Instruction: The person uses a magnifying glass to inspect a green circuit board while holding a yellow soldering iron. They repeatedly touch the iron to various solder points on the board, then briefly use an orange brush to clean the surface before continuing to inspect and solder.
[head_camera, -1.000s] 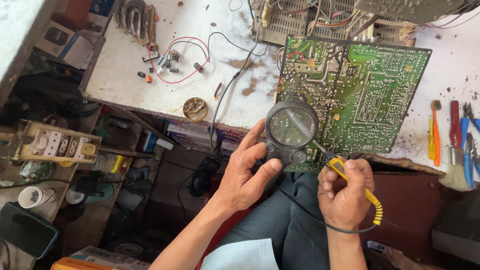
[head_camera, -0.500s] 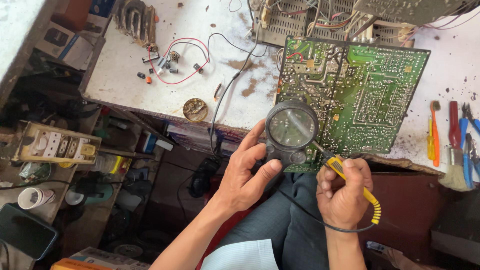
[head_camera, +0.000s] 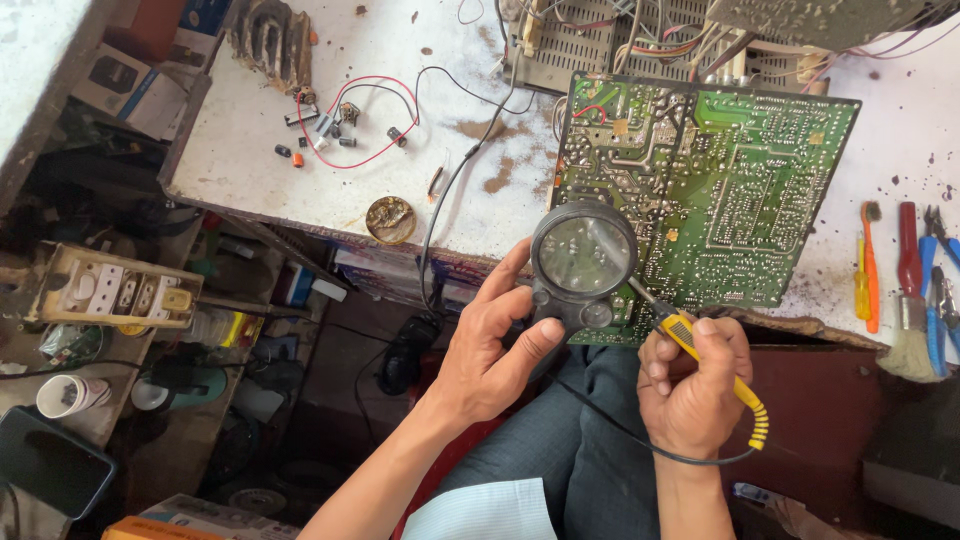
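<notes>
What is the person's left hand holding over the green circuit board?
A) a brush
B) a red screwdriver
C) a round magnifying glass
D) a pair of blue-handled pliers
C: the left hand grips a round black-framed magnifying glass over the lower left edge of the circuit board, while the right hand holds a yellow-handled soldering iron.

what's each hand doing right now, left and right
Left hand: closed on the round magnifying glass, held over the green circuit board.
Right hand: closed on the yellow probe.

Dark phone screen (head_camera: 50, 465) lower left; white-blue box (head_camera: 140, 85) upper left.
</notes>
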